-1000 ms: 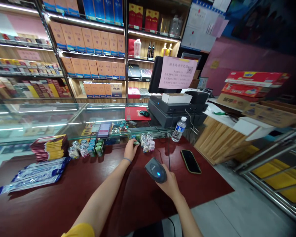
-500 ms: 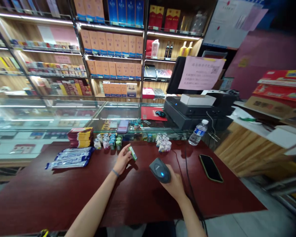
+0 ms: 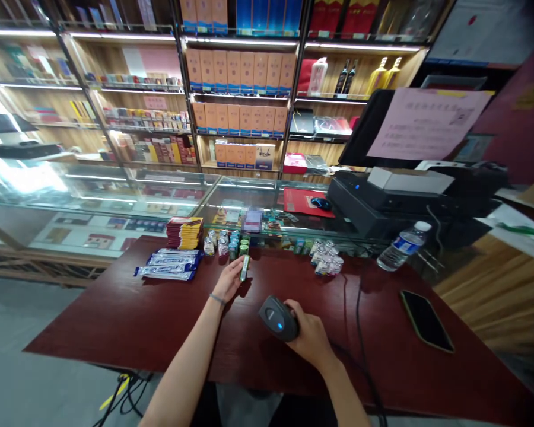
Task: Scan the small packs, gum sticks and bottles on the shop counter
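Note:
My left hand point(image 3: 228, 281) holds a small green pack point(image 3: 244, 268) above the dark red table point(image 3: 137, 320), just in front of a cluster of small green and clear jars point(image 3: 225, 243). My right hand point(image 3: 309, 334) grips a dark handheld barcode scanner point(image 3: 277, 318) with a blue light, its head turned toward the green pack. The scanner's cable point(image 3: 358, 338) trails across the table to the right.
A second group of small clear jars point(image 3: 326, 264), a water bottle point(image 3: 400, 246) and a black phone point(image 3: 426, 320) lie to the right. Blue-white packets point(image 3: 169, 265) and stacked red-yellow packs point(image 3: 184, 232) sit left. A glass counter point(image 3: 115, 201), register point(image 3: 391, 201) and shelves stand behind.
My left hand took a green pack from by the jars and drew it back toward the scanner. The camera view swung left; my right hand kept the scanner.

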`<state>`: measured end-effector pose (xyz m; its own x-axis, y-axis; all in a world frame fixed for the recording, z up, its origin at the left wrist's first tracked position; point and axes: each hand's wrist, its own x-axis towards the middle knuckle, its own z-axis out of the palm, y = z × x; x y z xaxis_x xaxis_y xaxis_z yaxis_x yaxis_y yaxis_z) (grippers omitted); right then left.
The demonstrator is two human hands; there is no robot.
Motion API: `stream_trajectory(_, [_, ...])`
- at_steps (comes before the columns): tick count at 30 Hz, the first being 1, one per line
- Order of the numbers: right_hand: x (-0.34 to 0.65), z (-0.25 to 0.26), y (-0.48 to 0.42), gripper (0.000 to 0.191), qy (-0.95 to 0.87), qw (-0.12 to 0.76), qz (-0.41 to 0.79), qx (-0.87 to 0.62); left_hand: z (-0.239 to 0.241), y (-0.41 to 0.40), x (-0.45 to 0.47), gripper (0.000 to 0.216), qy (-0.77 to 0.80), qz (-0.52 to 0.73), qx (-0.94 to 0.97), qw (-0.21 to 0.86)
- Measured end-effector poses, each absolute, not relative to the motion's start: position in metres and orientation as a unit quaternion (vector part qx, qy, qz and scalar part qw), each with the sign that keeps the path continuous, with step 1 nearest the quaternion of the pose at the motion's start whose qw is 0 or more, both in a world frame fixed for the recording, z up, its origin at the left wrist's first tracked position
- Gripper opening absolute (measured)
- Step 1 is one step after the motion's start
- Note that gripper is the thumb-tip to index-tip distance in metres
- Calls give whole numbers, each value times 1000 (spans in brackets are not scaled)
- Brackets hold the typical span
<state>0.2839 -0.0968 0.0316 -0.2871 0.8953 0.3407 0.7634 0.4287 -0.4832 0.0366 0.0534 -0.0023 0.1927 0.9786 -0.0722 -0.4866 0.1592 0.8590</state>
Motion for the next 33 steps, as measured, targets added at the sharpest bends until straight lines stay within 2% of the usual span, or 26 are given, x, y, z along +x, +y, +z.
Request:
stream_trajectory(5, [283,36,-97,34,-790,264,139,-535,-5,54,35,49,324,541,392,670])
stream_trajectory(13, [285,31,-97,48,-785,282,124,-538,-4,55,36,46,327,549,371,673])
stream_trajectory(22, [285,38,-98,46,-773,309,147,-534,-1,54,36,45,336,560,343,676])
stream_trajectory(25, [287,39,-98,46,-767,319,146,-537,-5,57,38,50,357,611,344,617])
stream_trajectory(28, [290,40,-97,44,-754,342,154,-539,-10,61,39,53,410,655,384,506])
stream_trajectory(33, [295,43,-97,43,-726,373,191,-545,-16,66,43,41,473,633,489,369])
